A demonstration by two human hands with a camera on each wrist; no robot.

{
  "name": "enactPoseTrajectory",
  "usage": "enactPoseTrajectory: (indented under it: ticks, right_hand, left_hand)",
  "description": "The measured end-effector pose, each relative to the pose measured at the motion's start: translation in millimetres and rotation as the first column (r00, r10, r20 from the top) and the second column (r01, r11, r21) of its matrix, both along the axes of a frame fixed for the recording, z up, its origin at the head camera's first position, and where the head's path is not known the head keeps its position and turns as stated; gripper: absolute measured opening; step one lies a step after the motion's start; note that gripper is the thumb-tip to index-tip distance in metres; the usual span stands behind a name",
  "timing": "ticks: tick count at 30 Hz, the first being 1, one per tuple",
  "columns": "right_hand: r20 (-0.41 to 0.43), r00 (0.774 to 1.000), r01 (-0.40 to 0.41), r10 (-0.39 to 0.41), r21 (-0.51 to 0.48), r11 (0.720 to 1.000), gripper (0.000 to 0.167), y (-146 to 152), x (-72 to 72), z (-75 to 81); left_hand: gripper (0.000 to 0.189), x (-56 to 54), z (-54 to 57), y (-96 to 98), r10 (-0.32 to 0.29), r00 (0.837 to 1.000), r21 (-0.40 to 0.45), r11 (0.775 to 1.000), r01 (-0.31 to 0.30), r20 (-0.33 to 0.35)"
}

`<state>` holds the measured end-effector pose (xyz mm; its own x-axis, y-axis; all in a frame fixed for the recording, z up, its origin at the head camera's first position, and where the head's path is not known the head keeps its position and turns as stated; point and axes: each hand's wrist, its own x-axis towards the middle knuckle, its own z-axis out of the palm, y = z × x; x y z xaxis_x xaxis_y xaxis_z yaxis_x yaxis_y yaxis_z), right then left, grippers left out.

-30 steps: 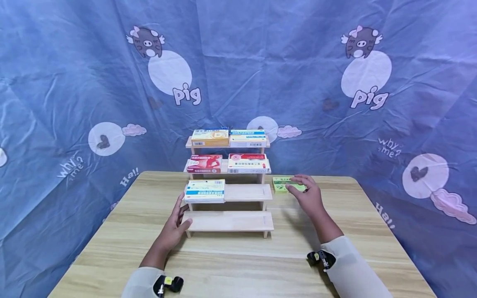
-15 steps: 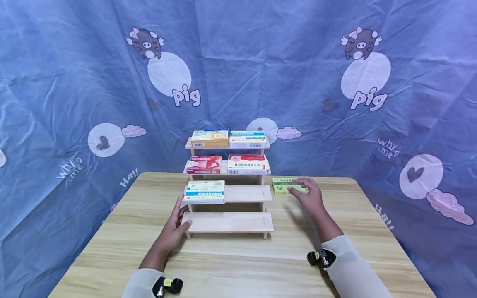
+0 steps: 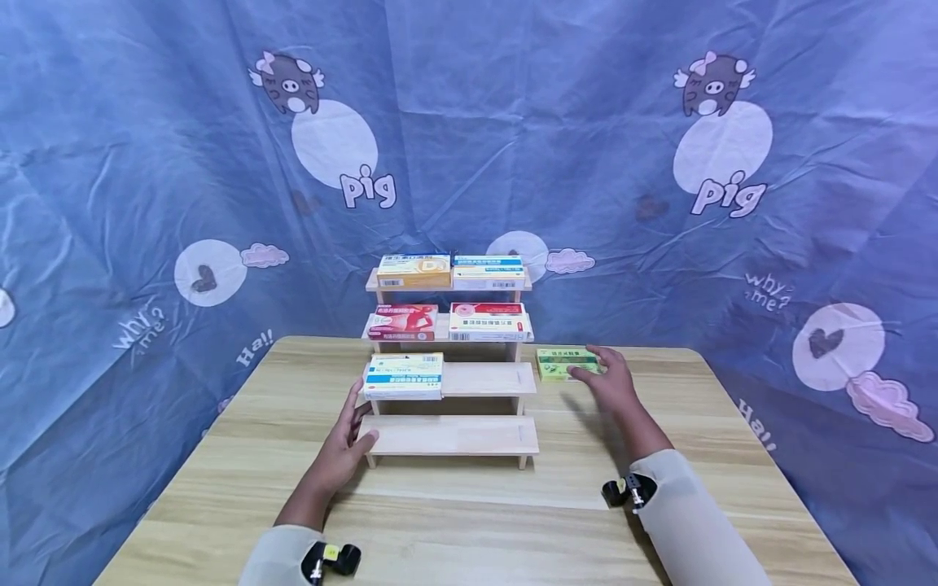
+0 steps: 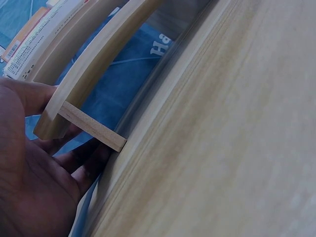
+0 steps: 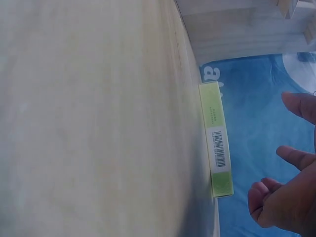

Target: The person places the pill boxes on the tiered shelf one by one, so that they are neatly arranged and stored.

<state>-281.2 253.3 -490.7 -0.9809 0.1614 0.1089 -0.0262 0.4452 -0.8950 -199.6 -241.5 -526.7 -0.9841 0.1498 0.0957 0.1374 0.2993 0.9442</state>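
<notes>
A four-tier pale wooden stepped rack (image 3: 454, 435) stands on the table. At its left end my left hand (image 3: 340, 443) grips the lowest step, thumb on top; the left wrist view shows the other fingers below, near the leg (image 4: 94, 126). Beyond the rack's right side lies a flat green medicine box (image 3: 553, 365). My right hand (image 3: 614, 387) hovers at the box's right part, thumb and fingers spread, partly hiding it. The right wrist view shows the box's barcode side (image 5: 218, 148) on the table, with a gap between it and the fingers (image 5: 296, 158).
On the top tier are an orange-and-white box (image 3: 414, 273) and a blue-and-white box (image 3: 487, 273). Below sit a red box (image 3: 401, 322) and a red-and-white box (image 3: 488, 322). Another blue-and-white box (image 3: 403, 377) occupies the third tier's left. A blue pig-print cloth (image 3: 454, 146) hangs behind.
My right hand has shifted slightly to the right over the green box, uncovering a bit more of it. The box, the rack and my left hand have stayed in place.
</notes>
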Motion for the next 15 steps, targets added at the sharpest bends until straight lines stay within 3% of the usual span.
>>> enactPoseTrajectory:
  ticks: [15]
  right_hand:
    - [0.056, 0.997, -0.063, 0.060, 0.040, 0.997, 0.084, 8.8, -18.9, -8.4]
  left_hand:
    - [0.093, -1.2, -1.8, -0.5, 0.004, 1.000, -0.016, 1.000, -0.004, -0.011]
